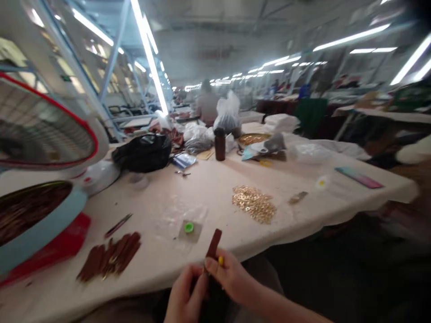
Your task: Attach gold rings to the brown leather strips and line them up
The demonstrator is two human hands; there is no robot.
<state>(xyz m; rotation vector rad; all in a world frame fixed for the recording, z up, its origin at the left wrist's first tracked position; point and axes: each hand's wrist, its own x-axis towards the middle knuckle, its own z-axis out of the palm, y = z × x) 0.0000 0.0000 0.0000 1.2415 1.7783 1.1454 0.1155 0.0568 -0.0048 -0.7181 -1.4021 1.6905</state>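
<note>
Over the table's front edge, my right hand (232, 274) is closed on a short brown leather strap (213, 243), whose flat end points up and away from me. A small yellow piece (221, 260) shows at the right fingers; its kind cannot be made out. Close against it, my left hand (187, 291) pinches the strap's lower end, where fingers hide the detail. Left of the hands lies a bundle of brown straps (112, 255) with gold-coloured metal bits among them. A heap of small gold-coloured rings (254, 204) spreads beyond my right hand.
A green cap-like piece (189, 228) lies on clear plastic. A pen-like tool (118, 225) is near the straps. At left stand a blue-rimmed basin (43, 224) and a red-edged fan (94, 139). Farther back are a dark bottle (220, 144), a black bag (143, 152) and a person (207, 105).
</note>
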